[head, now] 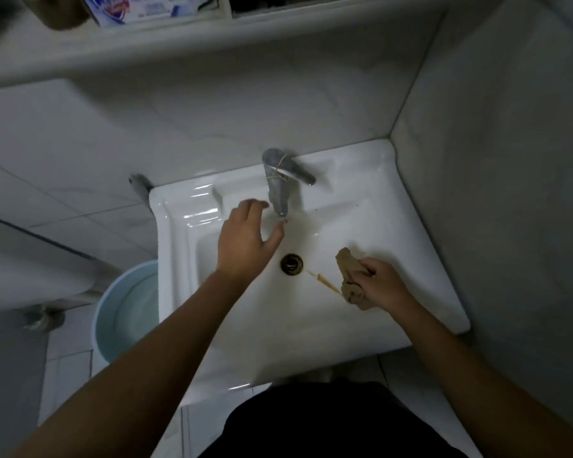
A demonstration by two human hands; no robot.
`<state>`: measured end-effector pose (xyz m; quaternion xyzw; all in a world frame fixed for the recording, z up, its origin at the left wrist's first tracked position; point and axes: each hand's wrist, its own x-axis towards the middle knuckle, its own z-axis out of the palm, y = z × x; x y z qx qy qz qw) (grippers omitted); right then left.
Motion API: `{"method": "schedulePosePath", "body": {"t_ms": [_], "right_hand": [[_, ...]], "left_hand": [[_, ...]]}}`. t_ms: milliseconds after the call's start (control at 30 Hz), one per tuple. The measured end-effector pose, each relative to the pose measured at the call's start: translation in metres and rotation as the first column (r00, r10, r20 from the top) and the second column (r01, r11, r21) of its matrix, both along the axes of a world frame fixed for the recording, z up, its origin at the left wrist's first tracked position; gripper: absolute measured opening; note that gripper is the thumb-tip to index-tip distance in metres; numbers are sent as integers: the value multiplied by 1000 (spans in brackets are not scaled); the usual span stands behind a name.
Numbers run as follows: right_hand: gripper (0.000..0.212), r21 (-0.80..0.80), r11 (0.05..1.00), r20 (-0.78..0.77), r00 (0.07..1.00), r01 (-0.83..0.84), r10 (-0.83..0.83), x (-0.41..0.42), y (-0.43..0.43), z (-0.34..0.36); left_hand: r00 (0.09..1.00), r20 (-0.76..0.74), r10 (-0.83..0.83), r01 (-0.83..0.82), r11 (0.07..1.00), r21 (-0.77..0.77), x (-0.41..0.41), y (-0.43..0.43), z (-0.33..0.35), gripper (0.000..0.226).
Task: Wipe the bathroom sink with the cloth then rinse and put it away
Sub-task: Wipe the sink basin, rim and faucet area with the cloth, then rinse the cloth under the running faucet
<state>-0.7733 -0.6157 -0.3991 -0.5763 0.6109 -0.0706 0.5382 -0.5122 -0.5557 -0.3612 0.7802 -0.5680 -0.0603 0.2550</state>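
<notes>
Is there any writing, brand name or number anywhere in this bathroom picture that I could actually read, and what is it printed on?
Nothing can be read as words.
Blue and white package on the shelf above the sink: it carries a round logo and printed lettering, but all of it is too blurred and cut off by the frame edge to read.
Faucet, sink, cloth and blue bucket: no text visible.
</notes>
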Motion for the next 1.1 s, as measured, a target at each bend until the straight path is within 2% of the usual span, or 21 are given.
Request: {"method": "schedulePosePath", "body": {"t_ms": [100, 200, 300, 500, 633, 833, 1100], "right_hand": [[33, -20, 999, 45, 998, 49, -48, 8, -2, 12], [20, -31, 996, 72, 994, 86, -84, 14, -4, 18], [16, -44, 995, 82, 993, 93, -89, 18, -4, 23], [18, -27, 994, 88, 990, 109, -106, 23, 0, 30], [18, -10, 994, 93, 989, 113, -111, 27, 5, 30], [18, -32, 994, 87, 991, 108, -104, 29, 9, 32], [17, -33, 993, 81, 990, 115, -113, 27, 11, 30]], "left_hand": [[990, 96, -102, 109, 992, -71, 5, -51, 19, 54], [951, 217, -218, 221, 975, 11, 5, -85, 18, 59], [908, 346, -234, 217, 972, 88, 3, -100, 12, 57], [895, 391, -213, 190, 977, 97, -1, -107, 12, 42], [900, 368, -232, 199, 972, 127, 1, -108, 13, 40], [863, 434, -258, 222, 966, 132, 4, -109, 11, 38], [866, 424, -267, 241, 964, 116, 10, -112, 9, 56]]}}
